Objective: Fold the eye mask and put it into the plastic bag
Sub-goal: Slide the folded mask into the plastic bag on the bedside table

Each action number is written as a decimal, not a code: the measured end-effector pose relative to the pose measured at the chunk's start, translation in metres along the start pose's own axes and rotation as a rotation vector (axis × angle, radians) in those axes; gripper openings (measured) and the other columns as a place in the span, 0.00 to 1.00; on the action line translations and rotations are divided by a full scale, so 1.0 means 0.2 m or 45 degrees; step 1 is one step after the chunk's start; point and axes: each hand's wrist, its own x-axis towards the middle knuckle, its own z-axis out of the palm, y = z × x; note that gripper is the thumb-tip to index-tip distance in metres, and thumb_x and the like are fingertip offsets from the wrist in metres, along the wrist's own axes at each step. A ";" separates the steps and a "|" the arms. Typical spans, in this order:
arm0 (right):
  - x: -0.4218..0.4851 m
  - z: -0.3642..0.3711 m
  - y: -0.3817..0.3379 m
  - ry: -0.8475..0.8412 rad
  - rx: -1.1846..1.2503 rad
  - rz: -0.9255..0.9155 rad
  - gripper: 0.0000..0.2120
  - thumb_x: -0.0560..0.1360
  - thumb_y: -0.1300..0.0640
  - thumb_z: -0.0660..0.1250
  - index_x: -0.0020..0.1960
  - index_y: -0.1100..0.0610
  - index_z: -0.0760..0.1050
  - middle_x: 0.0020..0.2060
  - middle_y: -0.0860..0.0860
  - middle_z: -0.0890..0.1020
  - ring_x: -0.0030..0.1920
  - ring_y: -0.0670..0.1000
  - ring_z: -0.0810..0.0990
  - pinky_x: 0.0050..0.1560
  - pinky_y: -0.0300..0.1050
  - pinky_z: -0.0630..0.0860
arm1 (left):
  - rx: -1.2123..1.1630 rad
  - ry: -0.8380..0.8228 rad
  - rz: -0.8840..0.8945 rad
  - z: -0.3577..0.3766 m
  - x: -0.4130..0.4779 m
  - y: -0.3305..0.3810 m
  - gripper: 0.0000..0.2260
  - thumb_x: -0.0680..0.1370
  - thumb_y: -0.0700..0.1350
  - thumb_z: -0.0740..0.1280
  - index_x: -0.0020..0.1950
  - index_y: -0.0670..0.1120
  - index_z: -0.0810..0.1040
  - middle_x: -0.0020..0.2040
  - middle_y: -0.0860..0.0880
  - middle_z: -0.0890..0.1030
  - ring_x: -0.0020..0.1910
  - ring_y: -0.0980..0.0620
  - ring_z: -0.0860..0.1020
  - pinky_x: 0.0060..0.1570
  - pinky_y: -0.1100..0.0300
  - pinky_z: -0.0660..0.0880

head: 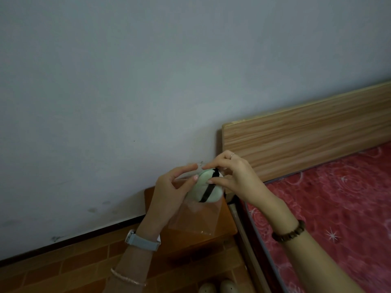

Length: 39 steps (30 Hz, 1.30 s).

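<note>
The folded pale green eye mask (204, 190) with a black strap across it sits partly inside the mouth of a clear plastic bag (195, 216), held up in the air. My left hand (171, 193) grips the bag's left edge near the opening, thumb and forefinger on either side. My right hand (234, 176) pinches the top of the mask, fingertips on the strap and the upper rim. The lower half of the bag hangs empty below the mask.
A small orange-brown wooden stool (211, 240) stands under the bag, against the grey wall (127, 81). To the right is a bed with a wooden headboard (306, 134) and a red patterned cover (338, 208). Pale shoes (218, 287) rest on the brown tiled floor.
</note>
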 end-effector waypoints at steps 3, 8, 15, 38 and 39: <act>-0.01 0.00 0.01 0.011 0.004 -0.024 0.15 0.68 0.59 0.78 0.55 0.54 0.83 0.45 0.43 0.78 0.46 0.36 0.75 0.46 0.32 0.75 | -0.029 -0.043 -0.038 0.00 -0.01 -0.01 0.17 0.73 0.49 0.74 0.62 0.55 0.81 0.58 0.60 0.83 0.54 0.59 0.83 0.49 0.65 0.81; 0.00 0.01 0.03 0.036 0.017 -0.034 0.10 0.68 0.59 0.78 0.49 0.57 0.84 0.42 0.41 0.80 0.44 0.33 0.77 0.46 0.27 0.73 | -0.058 -0.105 -0.094 0.01 -0.03 -0.04 0.26 0.68 0.51 0.76 0.66 0.54 0.78 0.64 0.52 0.81 0.56 0.53 0.83 0.53 0.57 0.82; -0.01 0.05 0.01 -0.100 0.056 -0.082 0.09 0.80 0.55 0.65 0.53 0.55 0.84 0.38 0.37 0.78 0.42 0.32 0.78 0.44 0.24 0.70 | -0.104 -0.026 -0.070 0.02 -0.04 -0.06 0.26 0.72 0.36 0.75 0.68 0.49 0.76 0.65 0.49 0.80 0.54 0.53 0.84 0.55 0.57 0.81; -0.10 0.16 0.19 -0.148 0.821 0.382 0.12 0.72 0.60 0.75 0.56 0.56 0.82 0.44 0.49 0.88 0.45 0.44 0.87 0.45 0.33 0.79 | -0.264 0.205 -0.001 0.01 -0.05 -0.10 0.26 0.71 0.39 0.75 0.67 0.54 0.77 0.65 0.59 0.79 0.53 0.57 0.84 0.46 0.68 0.79; -0.10 0.16 0.19 -0.137 0.848 0.377 0.10 0.73 0.62 0.74 0.54 0.57 0.82 0.39 0.46 0.88 0.41 0.42 0.86 0.40 0.30 0.78 | -0.258 0.215 0.006 0.01 -0.05 -0.11 0.25 0.71 0.39 0.75 0.66 0.54 0.77 0.64 0.60 0.80 0.54 0.59 0.83 0.46 0.67 0.80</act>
